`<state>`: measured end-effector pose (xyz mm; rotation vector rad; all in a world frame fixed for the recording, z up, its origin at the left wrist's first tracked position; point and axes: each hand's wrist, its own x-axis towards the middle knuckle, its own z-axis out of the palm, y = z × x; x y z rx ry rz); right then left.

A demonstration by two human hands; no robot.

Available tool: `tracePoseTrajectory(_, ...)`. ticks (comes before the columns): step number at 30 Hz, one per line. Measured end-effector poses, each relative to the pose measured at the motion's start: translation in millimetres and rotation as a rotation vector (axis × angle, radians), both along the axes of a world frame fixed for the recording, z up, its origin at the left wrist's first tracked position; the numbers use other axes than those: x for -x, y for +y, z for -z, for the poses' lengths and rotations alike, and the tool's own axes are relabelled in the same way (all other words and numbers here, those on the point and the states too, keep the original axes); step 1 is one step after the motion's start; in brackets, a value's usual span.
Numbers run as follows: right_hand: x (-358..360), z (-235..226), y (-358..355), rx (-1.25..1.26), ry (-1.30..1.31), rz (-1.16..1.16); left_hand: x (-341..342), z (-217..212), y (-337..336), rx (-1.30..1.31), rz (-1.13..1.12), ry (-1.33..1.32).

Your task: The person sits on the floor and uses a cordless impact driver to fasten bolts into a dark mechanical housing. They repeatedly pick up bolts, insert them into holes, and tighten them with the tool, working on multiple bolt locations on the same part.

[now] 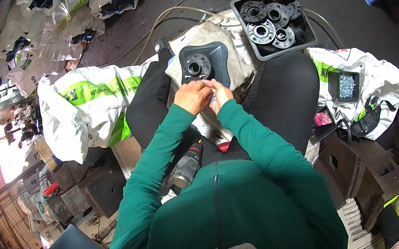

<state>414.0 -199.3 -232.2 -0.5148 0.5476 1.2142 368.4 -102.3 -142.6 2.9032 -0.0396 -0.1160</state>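
Note:
A dark grey moulded plate with a round flanged hub (203,64) lies on a dirty cloth between my knees. My left hand (193,95) and my right hand (221,95) meet at its near edge, fingers pinched together around something small and pale that I cannot make out. Both arms wear green sleeves. A cordless drill (186,165) rests on my lap below the hands, untouched.
A black crate (308,43) of round black flanges stands ahead on the right. A small black tray of screws (346,86) sits on a white sack at right. White and green sacks (86,102) lie to my left. Hoses cross the dark floor.

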Motion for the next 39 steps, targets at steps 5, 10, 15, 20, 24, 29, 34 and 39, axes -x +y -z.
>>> tracePoseTrajectory(5, -7.3, -6.8, -0.3, 0.05, -0.104, -0.003, -6.7, -9.6, 5.3, 0.062, -0.048, -0.042)
tracePoseTrajectory(10, -16.5, -11.4, -1.2, 0.168, -0.164, -0.006, -29.2, -7.2, 29.2, 0.194, -0.127, -0.177)
tracePoseTrajectory(15, -21.3, -17.6, -4.5, 0.286, -0.166, -0.079, -58.6, 7.4, 60.2, 0.015, -0.28, 0.034)
tracePoseTrajectory(20, -20.0, -11.7, -4.2, 0.238, -0.134, -0.002, -70.1, 30.8, 61.7, -0.101, -0.187, 0.008)
tracePoseTrajectory(24, -21.2, 4.1, -1.2, 0.258, -0.171, -0.032, -80.5, 52.7, 56.6, -0.226, -0.118, 0.045)
tracePoseTrajectory(29, -21.2, 10.6, 8.4, 0.206, -0.106, 0.075, -83.9, 51.7, 51.3, -0.284, -0.1, 0.037)
tracePoseTrajectory(34, -23.9, 3.8, 9.0, 0.115, -0.033, 0.171, -69.1, 23.3, 43.2, -0.319, -0.231, 0.179)
tracePoseTrajectory(39, -34.6, -3.4, -0.1, 0.213, -0.157, 0.202, 17.7, -59.7, 46.0, 0.234, -0.21, 0.033)
